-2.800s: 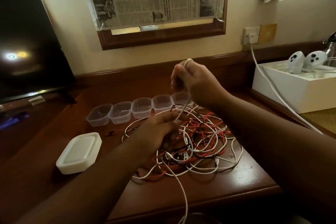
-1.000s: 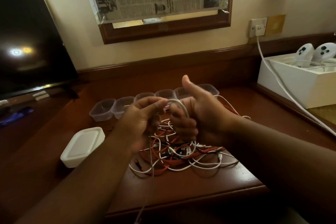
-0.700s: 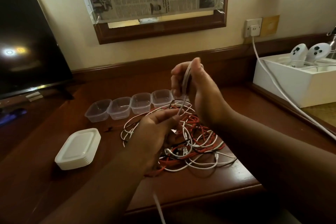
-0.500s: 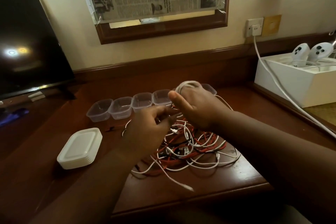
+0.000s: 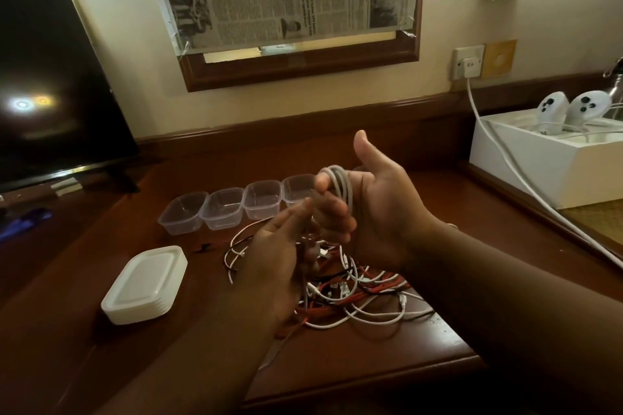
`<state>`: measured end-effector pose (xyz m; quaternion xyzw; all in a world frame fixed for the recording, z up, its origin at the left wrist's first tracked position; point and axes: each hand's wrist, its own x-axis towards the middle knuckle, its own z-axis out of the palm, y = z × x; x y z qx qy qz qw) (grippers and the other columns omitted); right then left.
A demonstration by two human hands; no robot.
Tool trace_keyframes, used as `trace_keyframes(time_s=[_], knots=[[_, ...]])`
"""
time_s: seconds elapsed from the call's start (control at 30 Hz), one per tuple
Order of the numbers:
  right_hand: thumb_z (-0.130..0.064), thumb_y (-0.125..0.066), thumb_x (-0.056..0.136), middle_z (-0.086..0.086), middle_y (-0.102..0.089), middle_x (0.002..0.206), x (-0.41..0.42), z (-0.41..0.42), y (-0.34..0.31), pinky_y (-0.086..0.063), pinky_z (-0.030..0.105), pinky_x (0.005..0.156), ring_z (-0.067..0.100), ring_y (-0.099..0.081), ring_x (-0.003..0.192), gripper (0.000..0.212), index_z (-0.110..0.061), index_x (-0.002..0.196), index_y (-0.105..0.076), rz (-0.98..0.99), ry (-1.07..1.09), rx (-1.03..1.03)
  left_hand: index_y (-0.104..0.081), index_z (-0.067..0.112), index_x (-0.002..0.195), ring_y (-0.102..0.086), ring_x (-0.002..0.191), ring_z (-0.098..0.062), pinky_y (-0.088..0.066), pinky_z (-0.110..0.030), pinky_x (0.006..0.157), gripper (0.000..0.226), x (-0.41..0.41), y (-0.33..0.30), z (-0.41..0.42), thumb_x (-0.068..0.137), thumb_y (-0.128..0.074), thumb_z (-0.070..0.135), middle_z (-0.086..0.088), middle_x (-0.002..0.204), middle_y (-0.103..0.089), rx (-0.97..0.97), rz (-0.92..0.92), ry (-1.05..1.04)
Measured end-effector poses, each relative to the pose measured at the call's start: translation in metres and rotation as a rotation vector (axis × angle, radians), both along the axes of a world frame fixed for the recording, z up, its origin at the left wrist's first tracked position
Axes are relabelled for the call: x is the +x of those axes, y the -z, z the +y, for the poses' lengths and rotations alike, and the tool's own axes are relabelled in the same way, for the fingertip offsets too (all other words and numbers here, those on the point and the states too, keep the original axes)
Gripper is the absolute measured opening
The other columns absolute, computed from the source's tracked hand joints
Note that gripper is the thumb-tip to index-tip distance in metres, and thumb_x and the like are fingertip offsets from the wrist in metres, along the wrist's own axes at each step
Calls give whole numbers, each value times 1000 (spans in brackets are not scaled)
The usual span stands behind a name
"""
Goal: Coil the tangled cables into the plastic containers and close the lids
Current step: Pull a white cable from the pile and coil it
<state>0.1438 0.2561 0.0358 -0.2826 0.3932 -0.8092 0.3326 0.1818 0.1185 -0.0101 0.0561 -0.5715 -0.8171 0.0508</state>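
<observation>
A white cable (image 5: 340, 185) is looped several times around the curled fingers of my right hand (image 5: 374, 212), whose thumb points up. My left hand (image 5: 279, 266) sits just left of it, fingertips pinching the same cable's loose run. Below both hands lies a tangled heap of white, red and black cables (image 5: 354, 290) on the wooden desk (image 5: 421, 340). A row of clear plastic containers (image 5: 222, 209) stands open behind the heap; my right hand hides the row's right end. A stack of white lids (image 5: 145, 283) rests at the left.
A dark TV screen (image 5: 43, 71) stands at the left rear. At the right sits a white box (image 5: 546, 158) with two white controllers (image 5: 569, 108). A thick white power cord (image 5: 515, 175) runs from the wall socket (image 5: 467, 61) across the right side. The desk's front edge is close below the heap.
My right hand has turned palm-left with its thumb up, and the white loops now sit around its fingers. My left hand rose closer to it, still feeding the cable.
</observation>
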Motion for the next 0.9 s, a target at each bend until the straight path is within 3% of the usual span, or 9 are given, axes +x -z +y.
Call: trace_keyframes(time_s=[0.13,0.2,0.27,0.37,0.5,0.6,0.67,0.8,0.9], knots=[[-65,-21,97,2,-40,57,-3,2,-5,-32,26,49,13,-36,47,69,-9,76,-56,9,167,-96,-73,18,107,-44,46,-7,-35,-17,40,18,7,-4,9,95,-61,24,1,70,-63,-188,76,-12],[-61,-23,98,1,-41,58,-2,2,-7,-34,27,52,14,-39,51,63,-10,77,-53,9,208,-130,-71,16,107,-46,46,-5,-37,-16,41,19,8,-6,8,99,-56,22,4,67,-62,-381,121,-6],[-59,-25,98,3,-45,63,0,1,-8,-39,27,56,15,-45,57,59,-10,83,-54,40,265,-123,-69,27,100,-49,47,-2,-39,-14,46,19,10,-9,6,101,-52,20,8,65,-62,-615,186,30],[-56,-29,97,5,-53,73,-1,-1,-5,-48,26,60,16,-53,65,56,-7,95,-55,272,465,101,-60,46,109,-61,62,5,-44,-10,54,27,11,-11,0,101,-53,22,13,75,-66,-928,287,52],[-61,-25,97,12,-61,90,2,-3,6,-56,42,75,23,-59,79,62,-7,99,-57,872,701,630,-71,28,113,-66,82,4,-51,-12,73,22,9,-14,-13,93,-66,21,13,98,-73,-1293,554,-105],[-64,-24,98,14,-62,88,1,-6,13,-51,53,74,27,-59,79,68,-6,91,-60,1003,693,770,-74,15,103,-62,80,5,-49,-5,74,21,6,-18,-17,83,-77,13,4,93,-74,-1371,779,-209],[-67,-18,97,13,-63,78,1,-6,12,-52,51,71,25,-60,71,78,-5,83,-62,961,562,765,-71,13,103,-63,77,6,-50,-5,73,25,4,-20,-21,80,-80,19,4,89,-72,-1361,835,-219],[-64,-11,96,14,-54,73,-2,4,2,-47,37,71,21,-52,63,84,3,78,-58,722,362,808,-52,29,129,-64,72,-5,-53,-14,63,63,1,-21,-28,73,-78,43,9,79,-62,-1240,698,-117],[-69,-15,95,20,-60,80,-8,6,5,-51,35,70,24,-58,65,85,2,102,-61,628,224,835,-50,34,130,-65,75,-6,-55,-23,66,62,-3,-18,-29,76,-71,55,16,80,-62,-1276,731,-33]])
